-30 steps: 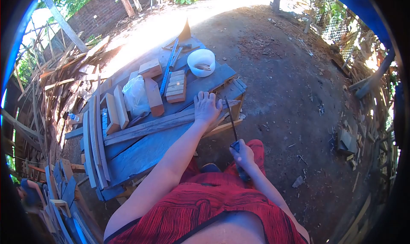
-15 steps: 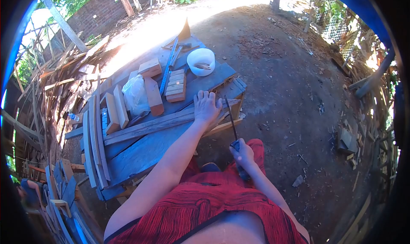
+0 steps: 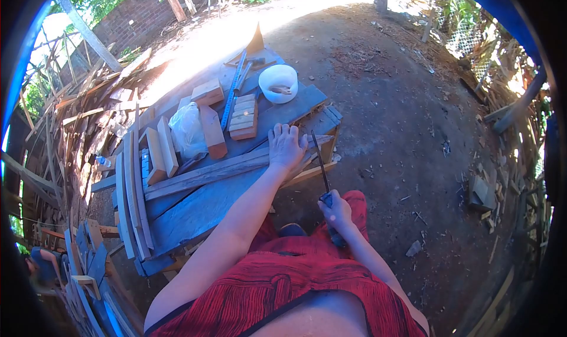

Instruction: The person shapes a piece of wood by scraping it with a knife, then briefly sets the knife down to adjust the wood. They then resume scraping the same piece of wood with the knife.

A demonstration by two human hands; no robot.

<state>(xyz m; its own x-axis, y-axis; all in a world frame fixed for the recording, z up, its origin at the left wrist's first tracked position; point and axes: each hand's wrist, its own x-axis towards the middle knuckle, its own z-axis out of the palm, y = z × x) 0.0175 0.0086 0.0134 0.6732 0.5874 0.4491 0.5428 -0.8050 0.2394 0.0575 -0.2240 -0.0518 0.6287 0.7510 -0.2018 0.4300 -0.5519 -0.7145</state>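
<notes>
The long wooden strip (image 3: 230, 167) lies across the blue plank workbench (image 3: 195, 210), running from 9 o'clock to 3 o'clock, its right end overhanging the bench edge. The left hand (image 3: 287, 148) presses flat on that right end, fingers spread, palm down, not curled around it. Just beside the hand at 3 o'clock, a handsaw (image 3: 322, 169) stands with its thin dark blade slanting across the strip; the right hand (image 3: 338, 212) is clenched around its blue handle at 5 o'clock from the left hand, over the red garment (image 3: 283, 290).

At 11 o'clock from the left hand sits a stack of short wooden slats (image 3: 243, 117), and beyond it at 12 o'clock a white bowl (image 3: 278, 84) with small pieces inside. A long metal ruler (image 3: 233, 92) lies at 11 o'clock; its markings are too small to read. At 9 o'clock are a reddish wooden block (image 3: 212, 133) and a clear plastic bag (image 3: 188, 130). No writing or brand can be made out anywhere.
</notes>
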